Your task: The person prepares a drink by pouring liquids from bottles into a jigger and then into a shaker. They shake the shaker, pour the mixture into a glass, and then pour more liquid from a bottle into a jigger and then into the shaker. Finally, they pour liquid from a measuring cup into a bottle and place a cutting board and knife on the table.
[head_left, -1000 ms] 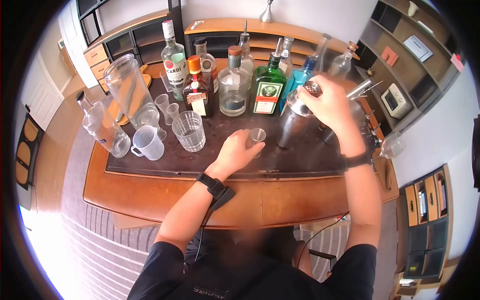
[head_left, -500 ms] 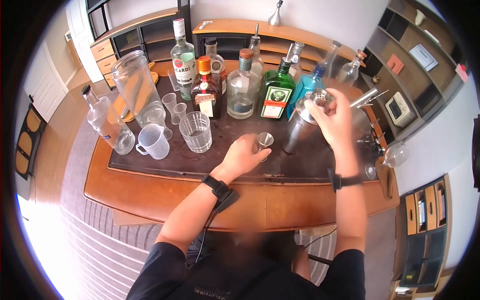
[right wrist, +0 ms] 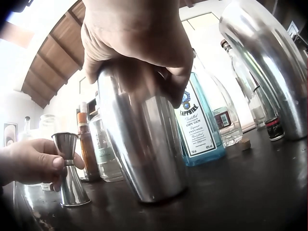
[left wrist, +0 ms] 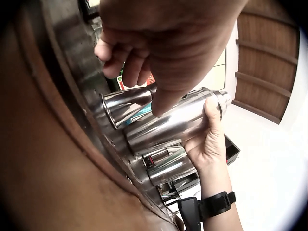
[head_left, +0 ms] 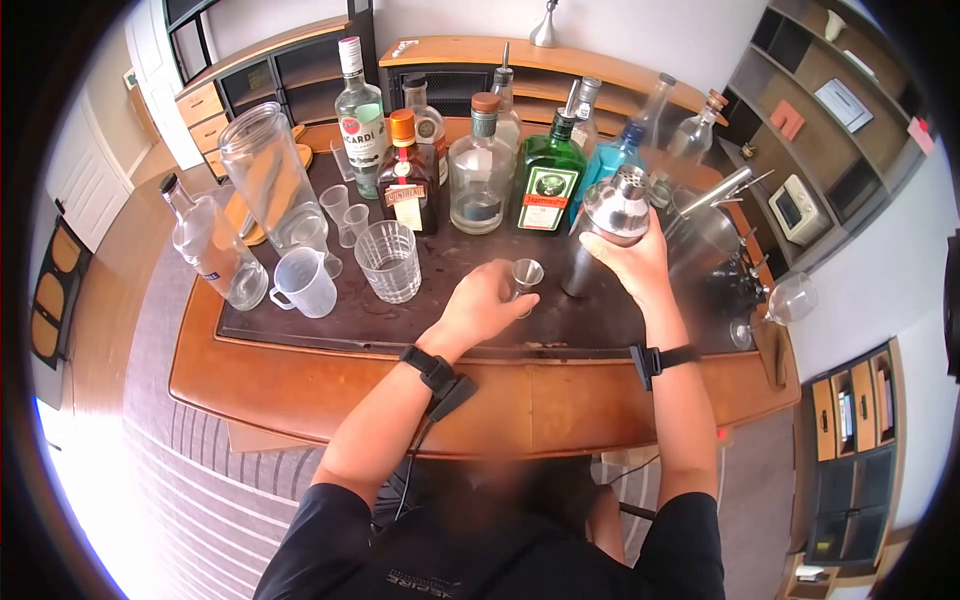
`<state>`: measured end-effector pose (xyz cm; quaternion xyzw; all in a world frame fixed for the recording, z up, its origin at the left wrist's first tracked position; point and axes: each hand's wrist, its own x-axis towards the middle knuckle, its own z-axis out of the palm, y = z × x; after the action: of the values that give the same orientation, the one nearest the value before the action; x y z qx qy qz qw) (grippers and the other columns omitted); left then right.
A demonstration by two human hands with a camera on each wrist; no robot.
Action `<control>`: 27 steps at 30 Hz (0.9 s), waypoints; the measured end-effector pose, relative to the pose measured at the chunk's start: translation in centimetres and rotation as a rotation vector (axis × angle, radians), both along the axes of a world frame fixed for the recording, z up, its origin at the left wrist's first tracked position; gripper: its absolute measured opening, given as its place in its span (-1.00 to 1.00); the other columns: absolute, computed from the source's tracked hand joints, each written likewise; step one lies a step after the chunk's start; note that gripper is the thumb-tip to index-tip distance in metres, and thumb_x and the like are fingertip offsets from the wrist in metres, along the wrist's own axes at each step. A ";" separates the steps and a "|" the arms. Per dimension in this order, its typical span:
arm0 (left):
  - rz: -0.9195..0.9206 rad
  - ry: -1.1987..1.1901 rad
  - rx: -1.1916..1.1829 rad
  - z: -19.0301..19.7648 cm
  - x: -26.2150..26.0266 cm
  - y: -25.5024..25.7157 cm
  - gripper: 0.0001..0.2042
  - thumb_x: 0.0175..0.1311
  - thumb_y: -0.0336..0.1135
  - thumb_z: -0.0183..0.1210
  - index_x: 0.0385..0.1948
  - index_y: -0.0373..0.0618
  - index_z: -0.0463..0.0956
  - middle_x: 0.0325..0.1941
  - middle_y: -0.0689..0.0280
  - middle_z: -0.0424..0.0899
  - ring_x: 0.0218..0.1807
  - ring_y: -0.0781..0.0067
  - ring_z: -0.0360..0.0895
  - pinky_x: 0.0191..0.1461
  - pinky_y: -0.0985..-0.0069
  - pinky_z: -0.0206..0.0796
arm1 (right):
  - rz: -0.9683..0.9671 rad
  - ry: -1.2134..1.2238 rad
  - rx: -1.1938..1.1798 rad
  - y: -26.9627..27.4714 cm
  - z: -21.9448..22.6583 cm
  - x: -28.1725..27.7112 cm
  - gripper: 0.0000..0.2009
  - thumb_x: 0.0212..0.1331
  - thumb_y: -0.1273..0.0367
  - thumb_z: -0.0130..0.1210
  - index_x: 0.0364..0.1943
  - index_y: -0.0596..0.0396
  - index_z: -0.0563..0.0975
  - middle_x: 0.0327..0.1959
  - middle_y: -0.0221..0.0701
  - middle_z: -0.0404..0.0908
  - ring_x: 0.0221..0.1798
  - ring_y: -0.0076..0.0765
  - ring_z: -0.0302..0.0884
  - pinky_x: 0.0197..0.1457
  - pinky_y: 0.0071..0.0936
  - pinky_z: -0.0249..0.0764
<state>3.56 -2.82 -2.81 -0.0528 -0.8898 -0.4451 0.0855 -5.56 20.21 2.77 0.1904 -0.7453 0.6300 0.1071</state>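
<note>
In the head view the left hand [head_left: 478, 303] pinches a steel double jigger [head_left: 526, 273] at its waist, upright on the dark table. To its right the right hand [head_left: 640, 262] grips a steel cocktail shaker [head_left: 583, 270] near the top, below its strainer cap [head_left: 628, 185]. The right wrist view shows the shaker [right wrist: 144, 139] upright on the table and the jigger [right wrist: 71, 168] between thumb and fingers of the left hand [right wrist: 33, 161]. In the left wrist view, the right hand [left wrist: 208, 149] is wrapped around the shaker [left wrist: 168, 126] behind the jigger [left wrist: 126, 103].
A row of bottles stands behind, among them a green one [head_left: 549, 180] and a blue one [head_left: 610, 165]. A cut-glass tumbler [head_left: 388, 265], measuring cup [head_left: 306, 285] and large glass jar [head_left: 272, 180] are on the left. A stemmed glass [head_left: 793, 298] is at the right edge.
The right hand has moved down from the top of the shaker to its upper body, uncovering the strainer cap. The left hand still holds the jigger at about the same place.
</note>
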 end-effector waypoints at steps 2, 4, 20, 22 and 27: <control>-0.018 0.018 -0.043 -0.1 -0.1 -0.1 -0.62 0.17 -0.07 0.41 -0.27 -0.25 0.59 -0.42 0.19 0.57 -0.33 0.20 0.55 -0.23 0.31 0.40 | -0.035 0.027 0.017 -0.1 0.6 0.4 -0.27 -0.13 0.38 0.59 0.17 0.22 0.42 0.01 -0.35 0.67 0.04 -0.46 0.64 0.17 -0.41 0.56; -0.030 0.058 -0.091 -0.7 -0.2 -0.3 -0.64 0.20 -0.09 0.39 -0.33 -0.27 0.59 -0.42 0.16 0.57 -0.32 0.17 0.56 -0.22 0.30 0.40 | -0.066 0.025 -0.033 -0.1 0.8 1.3 -0.33 -0.10 0.39 0.57 0.13 0.22 0.45 0.00 -0.35 0.67 0.03 -0.47 0.64 0.15 -0.43 0.56; -0.115 0.092 -0.038 0.3 -1.1 1.6 -0.70 0.25 -0.13 0.34 -0.30 -0.25 0.63 -0.41 0.15 0.62 -0.35 0.19 0.58 -0.21 0.30 0.42 | -0.163 0.152 -0.008 3.5 5.2 6.9 -0.36 -0.10 0.42 0.55 0.11 0.21 0.46 -0.02 -0.36 0.66 0.01 -0.49 0.62 0.14 -0.43 0.55; -0.164 0.120 -0.053 0.5 -1.6 2.8 -0.70 0.23 -0.13 0.35 -0.31 -0.23 0.63 -0.41 0.15 0.62 -0.34 0.16 0.59 -0.21 0.28 0.42 | -0.229 0.232 0.071 3.6 5.3 7.5 -0.32 -0.10 0.42 0.55 0.16 0.23 0.43 0.00 -0.32 0.66 0.02 -0.44 0.62 0.17 -0.39 0.54; -0.212 0.043 -0.001 0.9 -3.8 5.8 -0.72 0.20 -0.14 0.33 -0.36 -0.22 0.63 -0.42 0.12 0.67 -0.33 0.04 0.60 -0.22 0.17 0.41 | -0.167 0.188 0.022 4.2 5.4 8.7 -0.30 -0.10 0.42 0.54 0.18 0.24 0.42 0.01 -0.30 0.65 0.05 -0.44 0.62 0.18 -0.38 0.54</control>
<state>-0.23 3.02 -1.87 -0.1561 -0.8775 -0.4499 0.0569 3.18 24.37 8.20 0.1870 -0.7519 0.5902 0.2264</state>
